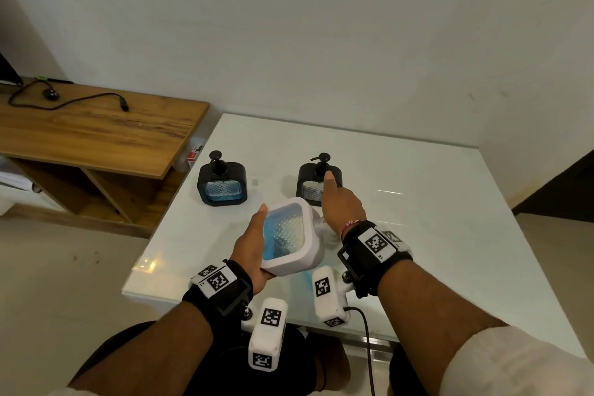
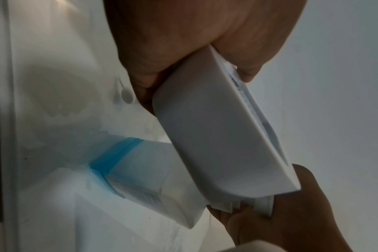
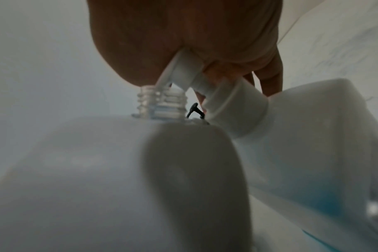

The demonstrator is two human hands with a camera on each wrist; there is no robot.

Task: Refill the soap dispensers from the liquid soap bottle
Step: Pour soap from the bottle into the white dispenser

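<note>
My left hand (image 1: 254, 244) grips a white square soap bottle (image 1: 286, 231) and holds it tilted above the near part of the white glass table (image 1: 418, 202). Blue liquid shows through its window. My right hand (image 1: 342, 202) is at the bottle's neck. In the right wrist view its fingers (image 3: 183, 34) pinch the white pump (image 3: 183, 71), which stands raised off the clear threaded neck (image 3: 160, 104) with its tube still inside. Two black dispensers stand farther back, one at the left (image 1: 221, 185) and one at the right (image 1: 316, 183), both with pumps on.
A wooden shelf unit (image 1: 96, 128) with a black cable stands left of the table. A wall runs close behind the table. The table's near edge (image 1: 225, 309) is just in front of my lap. The glass mirrors the bottle (image 2: 129, 170).
</note>
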